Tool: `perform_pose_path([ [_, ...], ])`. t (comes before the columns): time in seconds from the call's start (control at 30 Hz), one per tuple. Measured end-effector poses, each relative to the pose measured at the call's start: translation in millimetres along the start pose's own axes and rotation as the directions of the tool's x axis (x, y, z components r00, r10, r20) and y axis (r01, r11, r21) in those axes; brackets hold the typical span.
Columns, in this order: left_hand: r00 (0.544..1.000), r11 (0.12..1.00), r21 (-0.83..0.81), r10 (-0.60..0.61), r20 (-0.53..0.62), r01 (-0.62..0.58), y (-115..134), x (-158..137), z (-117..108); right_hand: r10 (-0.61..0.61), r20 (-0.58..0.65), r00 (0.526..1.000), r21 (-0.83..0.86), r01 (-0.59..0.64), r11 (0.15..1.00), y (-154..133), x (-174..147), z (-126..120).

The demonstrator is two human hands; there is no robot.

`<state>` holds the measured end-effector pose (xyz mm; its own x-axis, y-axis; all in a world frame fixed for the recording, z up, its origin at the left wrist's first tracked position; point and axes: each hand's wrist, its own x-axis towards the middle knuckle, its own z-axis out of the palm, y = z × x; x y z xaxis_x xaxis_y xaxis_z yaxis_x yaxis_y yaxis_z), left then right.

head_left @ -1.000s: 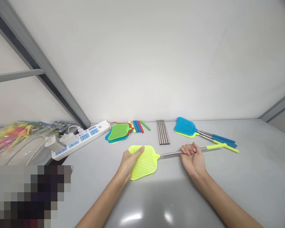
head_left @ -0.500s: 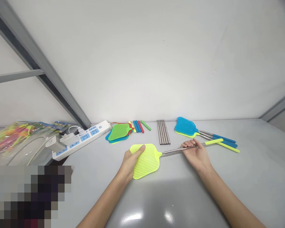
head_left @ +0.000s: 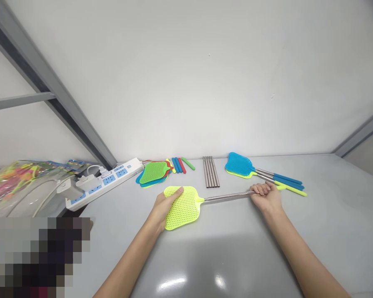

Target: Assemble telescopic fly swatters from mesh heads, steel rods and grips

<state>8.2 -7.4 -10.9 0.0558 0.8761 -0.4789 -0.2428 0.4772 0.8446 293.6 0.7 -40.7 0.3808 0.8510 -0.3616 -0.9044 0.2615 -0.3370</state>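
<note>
A yellow fly swatter (head_left: 184, 209) with a perforated head and a thin metal rod lies across the front of me, head to the left. My left hand (head_left: 164, 209) grips the head's left edge, thumb on top. On the far end of the rod, my right hand (head_left: 266, 196) is closed around the swatter by its yellow grip, which is mostly hidden by the fingers. Just beyond my right hand lie several swatters with blue (head_left: 240, 164) and yellow heads, their blue and yellow handles pointing right.
Several metal rods (head_left: 210, 171) lie side by side at the back middle. Left of them are coloured grip sleeves (head_left: 180, 165) and a stack of loose swatter heads (head_left: 154, 172). A white power strip (head_left: 112, 182) with plugs and a plastic bag (head_left: 12, 182) lie at the left.
My right hand has slid right along the rod onto the yellow grip, and its fingers have closed. The left hand still holds the head, slightly further left in view.
</note>
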Motion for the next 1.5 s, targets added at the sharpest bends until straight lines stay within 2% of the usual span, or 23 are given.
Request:
perform_pose_path([
  [0.23,0.995,0.998,0.055,-0.018,-0.101,0.023,-3.9,1.3,3.1,-0.088,0.018,0.996,0.035,0.087,0.996,10.0,-5.8,0.9],
  [0.4,0.993,0.997,0.072,-0.023,-0.117,0.031,-6.0,-0.5,6.1,-0.06,0.019,0.998,0.042,0.059,0.997,22.3,-14.1,2.4],
  [0.67,0.993,0.997,0.067,-0.037,-0.109,0.044,-2.7,-6.0,10.5,-0.059,0.045,0.997,0.013,0.059,0.998,26.4,-20.8,4.8],
  [0.9,0.993,0.996,0.082,0.044,-0.105,-0.036,-9.6,-5.7,9.3,-0.049,0.075,0.996,-0.006,0.049,0.999,30.9,-23.0,3.3],
  [1.2,0.988,0.994,0.088,0.076,-0.132,-0.065,-13.0,-9.6,16.0,0.004,0.049,0.999,0.057,-0.007,0.998,34.6,-27.2,4.6],
  [1.5,0.988,0.994,0.083,0.088,-0.124,-0.078,-18.1,-8.8,17.3,-0.004,0.086,0.996,-0.007,0.004,1.0,38.8,-31.2,5.6],
])
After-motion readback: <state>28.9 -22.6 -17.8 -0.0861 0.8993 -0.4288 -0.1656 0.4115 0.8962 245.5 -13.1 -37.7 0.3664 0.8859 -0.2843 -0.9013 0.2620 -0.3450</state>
